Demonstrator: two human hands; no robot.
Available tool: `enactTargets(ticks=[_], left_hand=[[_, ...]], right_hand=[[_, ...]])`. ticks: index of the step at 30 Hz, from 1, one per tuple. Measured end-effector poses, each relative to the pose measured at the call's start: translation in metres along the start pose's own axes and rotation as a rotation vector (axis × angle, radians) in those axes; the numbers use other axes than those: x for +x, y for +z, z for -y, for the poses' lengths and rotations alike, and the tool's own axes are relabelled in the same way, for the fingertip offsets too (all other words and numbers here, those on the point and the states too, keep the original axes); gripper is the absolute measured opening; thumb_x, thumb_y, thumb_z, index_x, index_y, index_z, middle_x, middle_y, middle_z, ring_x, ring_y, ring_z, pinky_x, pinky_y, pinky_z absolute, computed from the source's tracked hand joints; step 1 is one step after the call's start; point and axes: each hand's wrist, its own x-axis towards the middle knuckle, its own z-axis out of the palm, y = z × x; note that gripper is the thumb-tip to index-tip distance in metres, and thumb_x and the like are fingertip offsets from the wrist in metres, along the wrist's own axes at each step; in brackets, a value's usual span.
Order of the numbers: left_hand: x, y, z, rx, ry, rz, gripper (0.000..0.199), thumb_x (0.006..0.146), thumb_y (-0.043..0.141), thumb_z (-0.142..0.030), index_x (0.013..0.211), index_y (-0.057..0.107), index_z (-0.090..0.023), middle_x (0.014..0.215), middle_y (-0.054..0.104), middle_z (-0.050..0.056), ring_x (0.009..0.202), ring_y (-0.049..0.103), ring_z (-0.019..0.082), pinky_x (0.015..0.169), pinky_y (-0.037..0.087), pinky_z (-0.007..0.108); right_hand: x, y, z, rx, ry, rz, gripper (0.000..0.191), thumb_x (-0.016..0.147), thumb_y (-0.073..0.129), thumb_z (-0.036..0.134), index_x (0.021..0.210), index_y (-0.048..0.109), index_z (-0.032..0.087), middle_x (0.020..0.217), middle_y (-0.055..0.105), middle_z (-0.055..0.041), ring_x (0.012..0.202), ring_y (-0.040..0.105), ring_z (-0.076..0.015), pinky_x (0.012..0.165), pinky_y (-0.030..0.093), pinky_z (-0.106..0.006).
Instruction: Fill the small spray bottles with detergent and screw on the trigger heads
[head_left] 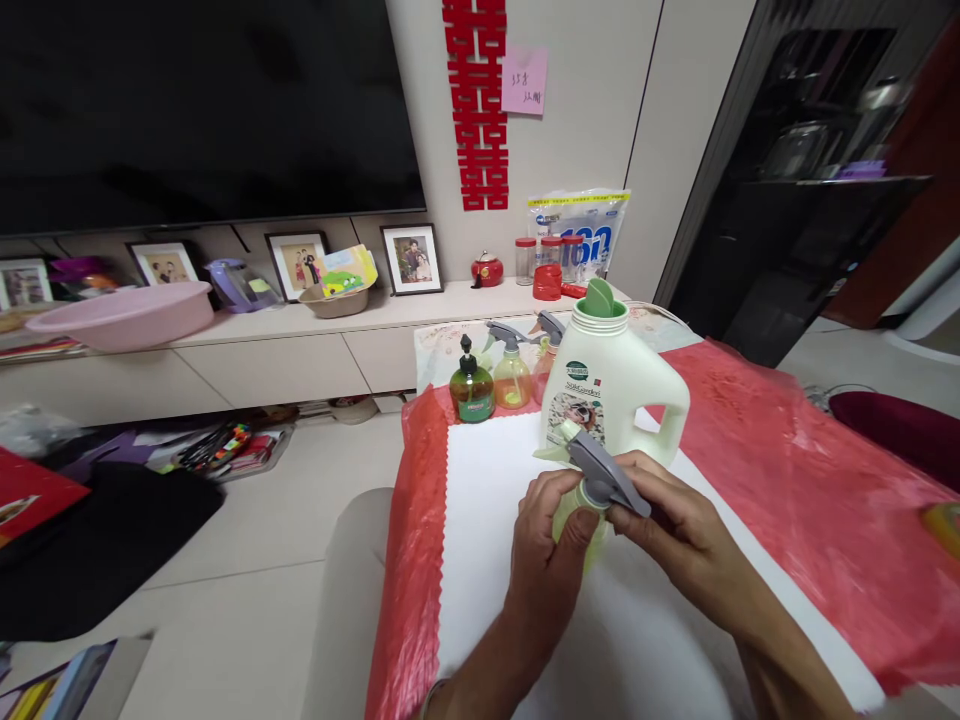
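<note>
A small yellow-green spray bottle [564, 510] with a grey trigger head [600, 470] is held between my hands over the white sheet. My left hand [546, 540] is wrapped round the bottle's upper body, thumb in front. The fingers of my right hand [679, 515] close on the grey spray head from the right. Just behind stands a large pale green jug [600, 370] with its mouth open and a green cap or scoop [599, 298] at the top. Left of the jug are a dark green pump bottle [472, 390], a yellow spray bottle [513, 380] and a pink spray bottle [543, 370].
Red plastic film [810, 500] covers the table around the white sheet [480, 500]. Behind, a low cabinet [277, 355] holds picture frames, a pink basin [135, 315], red-lidded jars and a clear bag [615, 215]. A grey seat edge [349, 600] is left of the table.
</note>
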Motion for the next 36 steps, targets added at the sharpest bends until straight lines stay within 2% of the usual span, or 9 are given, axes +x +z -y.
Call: enactTargets(ticks=[6, 11, 15, 19, 22, 25, 29, 33, 36], left_hand=[[-0.001, -0.004, 0.001, -0.006, 0.010, 0.011, 0.033, 0.102, 0.042, -0.043, 0.118, 0.065, -0.025, 0.121, 0.064, 0.008, 0.116, 0.057, 0.025, 0.105, 0.042, 0.044], [-0.010, -0.002, 0.014, -0.167, 0.000, -0.080, 0.039, 0.102, 0.042, -0.047, 0.135, 0.049, -0.028, 0.135, 0.058, 0.008, 0.128, 0.053, 0.024, 0.110, 0.040, 0.043], [-0.011, -0.001, 0.022, -0.167, 0.062, -0.112, 0.034, 0.101, 0.044, -0.048, 0.126, 0.054, -0.026, 0.123, 0.061, 0.007, 0.117, 0.058, 0.022, 0.103, 0.044, 0.040], [-0.008, -0.002, 0.021, -0.132, 0.070, -0.114, 0.029, 0.102, 0.044, -0.043, 0.123, 0.058, -0.027, 0.118, 0.063, 0.005, 0.113, 0.058, 0.020, 0.100, 0.044, 0.038], [-0.007, -0.002, 0.019, -0.111, 0.075, -0.115, 0.026, 0.103, 0.044, -0.040, 0.122, 0.059, -0.030, 0.118, 0.064, 0.002, 0.112, 0.058, 0.018, 0.099, 0.043, 0.035], [-0.008, -0.001, 0.018, -0.113, 0.083, -0.119, 0.025, 0.103, 0.043, -0.039, 0.123, 0.058, -0.032, 0.119, 0.064, 0.001, 0.114, 0.058, 0.017, 0.100, 0.043, 0.033], [-0.009, 0.000, 0.018, -0.133, 0.069, -0.146, 0.026, 0.103, 0.046, -0.038, 0.125, 0.056, -0.033, 0.121, 0.063, 0.002, 0.115, 0.058, 0.017, 0.101, 0.043, 0.033], [-0.007, -0.003, 0.016, -0.166, 0.057, -0.118, 0.028, 0.102, 0.046, -0.041, 0.121, 0.063, -0.028, 0.116, 0.066, 0.004, 0.109, 0.061, 0.020, 0.097, 0.045, 0.036], [-0.005, -0.008, 0.011, -0.191, 0.048, -0.102, 0.035, 0.101, 0.043, -0.046, 0.118, 0.066, -0.026, 0.116, 0.067, 0.006, 0.107, 0.061, 0.022, 0.096, 0.046, 0.037]], right_hand=[[0.002, 0.015, -0.009, 0.028, 0.032, -0.067, 0.021, 0.106, 0.053, 0.032, 0.124, 0.064, 0.035, 0.105, 0.051, 0.0000, 0.094, 0.051, -0.0103, 0.078, 0.043, -0.020], [0.000, 0.025, -0.013, 0.038, 0.022, -0.131, 0.025, 0.101, 0.061, 0.032, 0.126, 0.064, 0.034, 0.103, 0.050, -0.0020, 0.088, 0.050, -0.0124, 0.076, 0.046, -0.023], [-0.001, 0.031, -0.014, 0.067, 0.023, -0.211, 0.024, 0.096, 0.069, 0.029, 0.119, 0.066, 0.029, 0.098, 0.052, -0.0016, 0.083, 0.052, -0.0116, 0.072, 0.044, -0.023], [0.002, 0.037, -0.021, 0.178, 0.075, -0.268, 0.017, 0.093, 0.074, 0.032, 0.106, 0.064, 0.025, 0.092, 0.051, -0.0003, 0.079, 0.050, -0.0111, 0.068, 0.042, -0.021], [0.004, 0.039, -0.025, 0.216, 0.105, -0.241, 0.019, 0.093, 0.073, 0.036, 0.106, 0.064, 0.026, 0.089, 0.048, 0.0003, 0.076, 0.047, -0.0107, 0.068, 0.042, -0.021], [0.003, 0.037, -0.023, 0.213, 0.115, -0.190, 0.020, 0.094, 0.072, 0.037, 0.112, 0.068, 0.028, 0.090, 0.044, -0.0005, 0.080, 0.046, -0.0115, 0.071, 0.041, -0.021], [0.003, 0.036, -0.020, 0.221, 0.116, -0.168, 0.015, 0.095, 0.070, 0.037, 0.108, 0.072, 0.029, 0.090, 0.043, -0.0007, 0.083, 0.045, -0.0117, 0.073, 0.039, -0.021], [0.004, 0.044, -0.022, 0.246, 0.117, -0.271, 0.015, 0.087, 0.078, 0.036, 0.095, 0.069, 0.027, 0.083, 0.042, 0.0013, 0.079, 0.046, -0.0115, 0.071, 0.039, -0.021], [0.005, 0.053, -0.025, 0.233, 0.126, -0.353, 0.023, 0.083, 0.081, 0.034, 0.085, 0.062, 0.021, 0.080, 0.040, 0.0018, 0.077, 0.044, -0.0115, 0.069, 0.038, -0.021]])
